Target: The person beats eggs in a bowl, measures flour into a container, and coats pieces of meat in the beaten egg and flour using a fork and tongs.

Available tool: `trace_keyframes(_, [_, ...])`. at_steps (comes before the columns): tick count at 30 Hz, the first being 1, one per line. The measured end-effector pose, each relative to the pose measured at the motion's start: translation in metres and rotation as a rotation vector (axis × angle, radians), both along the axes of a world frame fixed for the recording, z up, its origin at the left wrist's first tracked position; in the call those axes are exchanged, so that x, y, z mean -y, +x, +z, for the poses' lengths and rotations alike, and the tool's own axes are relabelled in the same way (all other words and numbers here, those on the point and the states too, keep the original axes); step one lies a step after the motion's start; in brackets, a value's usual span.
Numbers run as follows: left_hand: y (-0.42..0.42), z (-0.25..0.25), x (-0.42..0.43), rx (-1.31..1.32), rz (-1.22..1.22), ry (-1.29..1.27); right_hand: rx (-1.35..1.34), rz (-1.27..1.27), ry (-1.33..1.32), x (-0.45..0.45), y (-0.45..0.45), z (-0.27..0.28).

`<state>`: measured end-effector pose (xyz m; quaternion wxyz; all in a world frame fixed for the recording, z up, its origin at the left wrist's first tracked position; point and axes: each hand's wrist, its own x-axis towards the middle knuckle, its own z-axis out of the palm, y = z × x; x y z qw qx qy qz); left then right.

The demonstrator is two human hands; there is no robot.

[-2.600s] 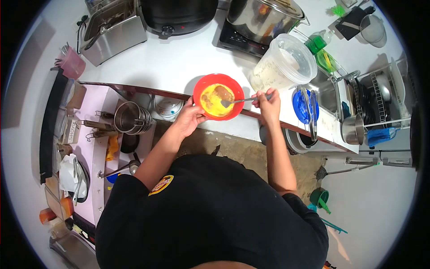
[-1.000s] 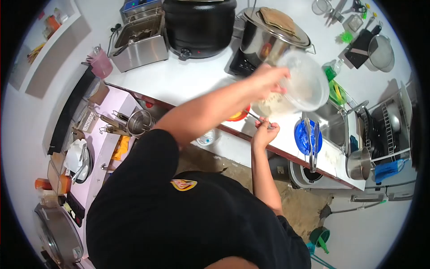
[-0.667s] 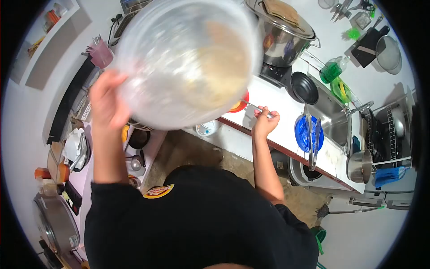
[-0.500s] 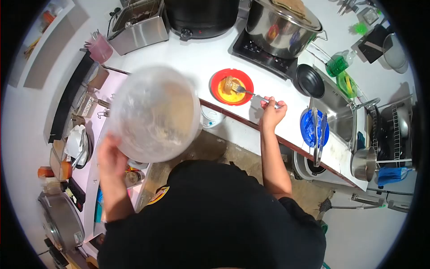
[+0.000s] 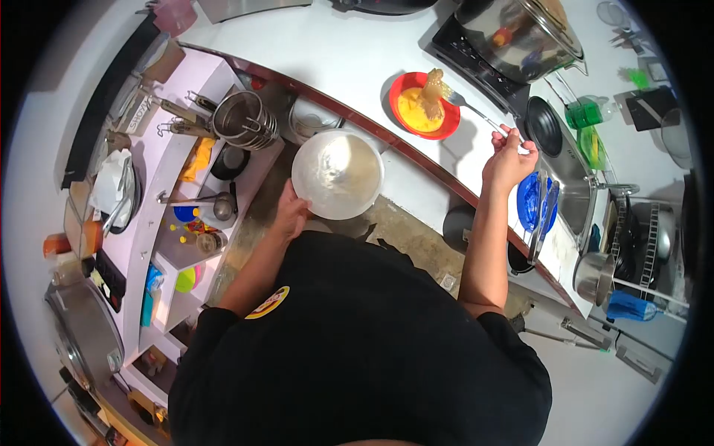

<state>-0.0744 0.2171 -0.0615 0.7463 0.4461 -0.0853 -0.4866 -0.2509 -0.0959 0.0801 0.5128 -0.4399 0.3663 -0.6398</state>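
So, hands (image 5: pixel 291 212) hold tub (image 5: pixel 338 177) & fork (image 5: pixel 483 116); box lbl (image 5: pixel 139 116) reads "SHOYU".

Kitchen. White counter (image 5: pixel 312 52) with brown front edge. By its back edge, large shiny steel stockpot (image 5: pixel 506 37) on flat black cooktop (image 5: pixel 470 57). Rectangular stainless-steel sink (image 5: pixel 576 199) set toward its right end; wire dish rack (image 5: pixel 649 241) just past there. Near front edge, round red bowl (image 5: pixel 397 97) of yellow liquid (image 5: pixel 415 115). Off the left corner, pale-pink shelving (image 5: pixel 192 82) carrying nested, long-handled steel strainers (image 5: pixel 236 125).
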Motion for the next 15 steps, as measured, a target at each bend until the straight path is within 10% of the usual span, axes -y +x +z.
trace_keyframes(15, [0.017, -0.074, -0.004, -0.304, -0.186, -0.068, -0.081, -0.150, -0.010, -0.038, 0.019, -0.018])
